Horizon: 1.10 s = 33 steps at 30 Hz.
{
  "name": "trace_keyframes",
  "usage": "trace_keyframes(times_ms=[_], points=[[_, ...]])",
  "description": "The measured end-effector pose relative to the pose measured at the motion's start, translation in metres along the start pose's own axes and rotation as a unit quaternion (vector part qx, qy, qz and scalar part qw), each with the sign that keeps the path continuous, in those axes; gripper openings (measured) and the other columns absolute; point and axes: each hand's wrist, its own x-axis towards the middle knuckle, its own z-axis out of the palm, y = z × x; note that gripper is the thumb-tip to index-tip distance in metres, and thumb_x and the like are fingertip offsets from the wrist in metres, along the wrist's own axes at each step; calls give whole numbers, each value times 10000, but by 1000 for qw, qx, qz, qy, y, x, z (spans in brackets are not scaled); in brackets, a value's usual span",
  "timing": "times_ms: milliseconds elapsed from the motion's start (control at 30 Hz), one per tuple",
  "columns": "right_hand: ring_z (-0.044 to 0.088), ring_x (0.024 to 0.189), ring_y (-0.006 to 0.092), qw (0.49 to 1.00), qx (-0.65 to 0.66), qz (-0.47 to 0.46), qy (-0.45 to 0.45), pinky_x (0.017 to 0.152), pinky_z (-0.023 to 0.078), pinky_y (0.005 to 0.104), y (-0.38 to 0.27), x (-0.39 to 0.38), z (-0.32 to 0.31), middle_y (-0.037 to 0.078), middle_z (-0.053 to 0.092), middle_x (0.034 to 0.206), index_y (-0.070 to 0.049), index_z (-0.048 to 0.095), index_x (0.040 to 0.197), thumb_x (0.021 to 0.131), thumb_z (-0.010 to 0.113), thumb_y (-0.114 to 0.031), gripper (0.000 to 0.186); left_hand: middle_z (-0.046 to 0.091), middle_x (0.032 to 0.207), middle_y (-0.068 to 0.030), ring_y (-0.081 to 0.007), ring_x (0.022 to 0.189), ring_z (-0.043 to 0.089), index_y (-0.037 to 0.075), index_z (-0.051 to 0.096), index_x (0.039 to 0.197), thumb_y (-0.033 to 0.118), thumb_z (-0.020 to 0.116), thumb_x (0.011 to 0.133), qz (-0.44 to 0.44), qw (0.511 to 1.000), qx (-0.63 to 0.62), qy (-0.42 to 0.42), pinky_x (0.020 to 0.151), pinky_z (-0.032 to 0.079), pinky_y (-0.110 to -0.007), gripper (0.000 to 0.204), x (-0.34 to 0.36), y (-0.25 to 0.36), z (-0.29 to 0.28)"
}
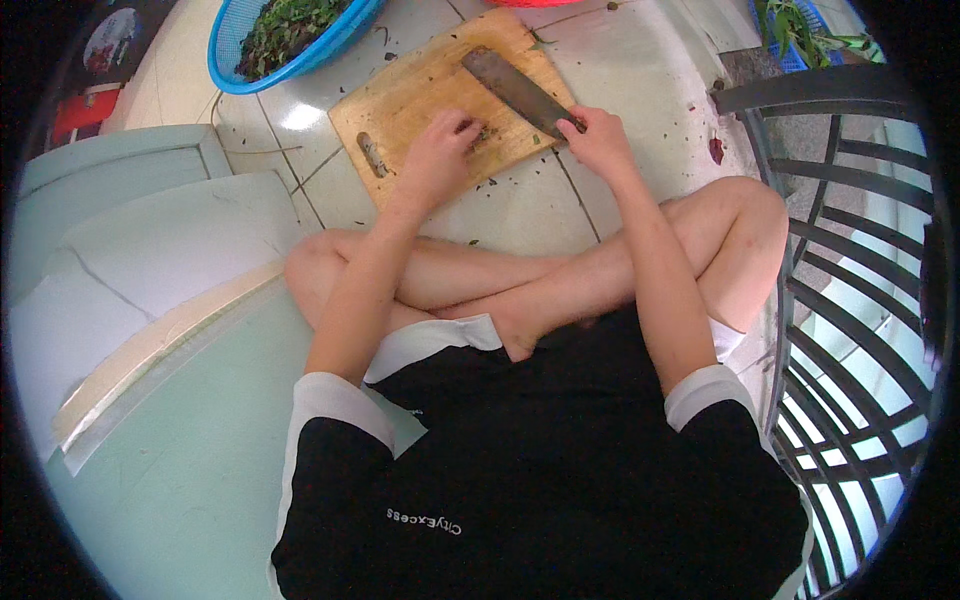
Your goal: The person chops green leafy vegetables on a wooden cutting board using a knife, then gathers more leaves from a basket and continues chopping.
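My right hand is closed round the handle of a cleaver, whose dark, stained blade slants up and left, over the right part of a wooden cutting board. Over the board's near middle, my left hand has its fingers curled in. Small dark bits of leaf show by its fingertips, but whatever it may pinch is too small to make out. Dark green scraps dot the board, which lies tilted on the floor and has a handle slot at its left end.
A blue basket of chopped dark leaves stands beyond the board at left. The rim of a red container shows at the far edge. Black metal railing runs along my right, with a blue basket of leafy stems behind it. Pale green panels flank my left.
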Motion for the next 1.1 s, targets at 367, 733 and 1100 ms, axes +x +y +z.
trace_keyframes(times_ms=[367, 733, 1100], points=[[681, 856, 365, 996, -84, -33, 0, 758, 538, 446, -27, -15, 14, 182, 707, 861, -68, 717, 998, 730, 736, -228, 313, 618, 974, -138, -347, 931, 603, 23, 630, 965, 59, 591, 856, -24, 999, 12, 23, 807, 513, -426, 122, 0, 2, 18], [674, 878, 382, 991, -127, -42, 2, 773, 537, 476, -34, -12, 27, 190, 700, 893, -59, 724, 967, 732, 724, -178, 263, 610, 904, -167, -334, 823, 605, 11, 612, 976, 19, 571, 890, -105, 972, -141, 157, 732, 494, -400, 95, 7, -20, 4], [666, 793, 424, 999, -17, -37, 25, 711, 524, 464, -36, -13, 13, 257, 669, 787, 5, 710, 902, 748, 666, -212, 270, 717, 1036, -168, -343, 950, 689, 71, 712, 1121, 136, 591, 828, -245, 925, 124, 261, 886, 521, -402, 323, 110, -158, -209]])
